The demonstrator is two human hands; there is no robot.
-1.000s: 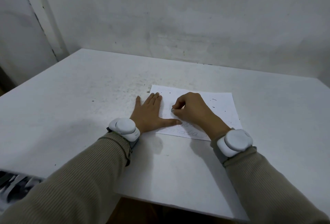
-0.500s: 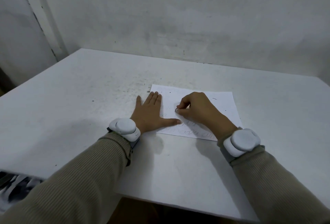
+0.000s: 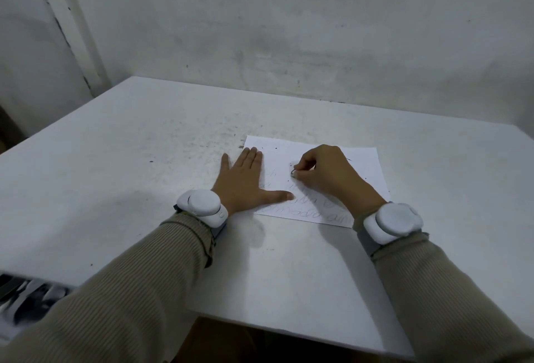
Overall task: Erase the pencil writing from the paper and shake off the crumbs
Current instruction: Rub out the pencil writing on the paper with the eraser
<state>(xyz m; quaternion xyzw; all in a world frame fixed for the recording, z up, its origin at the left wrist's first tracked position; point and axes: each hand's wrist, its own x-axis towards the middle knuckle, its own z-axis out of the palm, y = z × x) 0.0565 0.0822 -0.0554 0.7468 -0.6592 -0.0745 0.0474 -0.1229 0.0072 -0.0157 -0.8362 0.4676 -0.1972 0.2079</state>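
A white sheet of paper (image 3: 367, 166) lies flat on the white table (image 3: 144, 177), a little right of centre. Faint pencil writing (image 3: 312, 213) shows along its near edge, and dark eraser crumbs (image 3: 348, 159) dot the far part. My left hand (image 3: 245, 182) lies flat with fingers spread on the paper's left edge, thumb pointing right. My right hand (image 3: 326, 174) rests on the sheet with thumb and fingers pinched on a small eraser (image 3: 294, 173), its tip touching the paper near the middle. Most of the eraser is hidden in the fingers.
Grey specks and smudges (image 3: 213, 142) cover the table left of the paper. A plastered wall (image 3: 289, 30) rises just behind the table's far edge. The table's near edge (image 3: 289, 331) runs below my forearms. Both wrists carry white bands.
My right hand has slid with the eraser from the paper's left part toward its middle and a little farther away. The left hand has stayed put on the sheet.
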